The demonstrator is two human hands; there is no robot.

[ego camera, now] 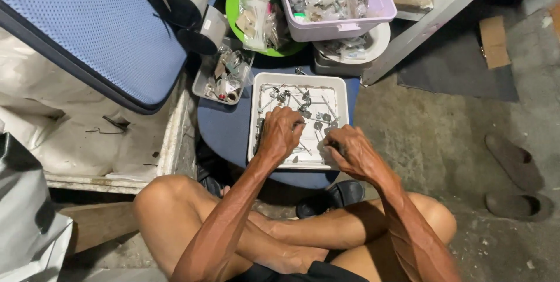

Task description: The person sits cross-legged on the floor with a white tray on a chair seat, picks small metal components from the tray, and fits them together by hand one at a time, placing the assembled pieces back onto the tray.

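Note:
A white square tray (342, 92) rests on a round blue seat (224, 124) in front of me, holding several small metal screws and fittings (303, 102). My left hand (280, 133) hovers over the tray's left half, fingers curled down onto the parts, seemingly pinching a thin metal piece. My right hand (350, 151) sits at the tray's lower right corner, fingers bent around a small part that is mostly hidden. I sit cross-legged on the floor, knees to either side.
Behind the tray stand a lilac bin (385, 11) of bagged hardware, a green plate (233, 2) with small bags, a white bowl (382, 43) and a clear box (201, 83) of parts. A blue cushion (99, 31) lies left. Sandals (516, 162) lie right on the concrete floor.

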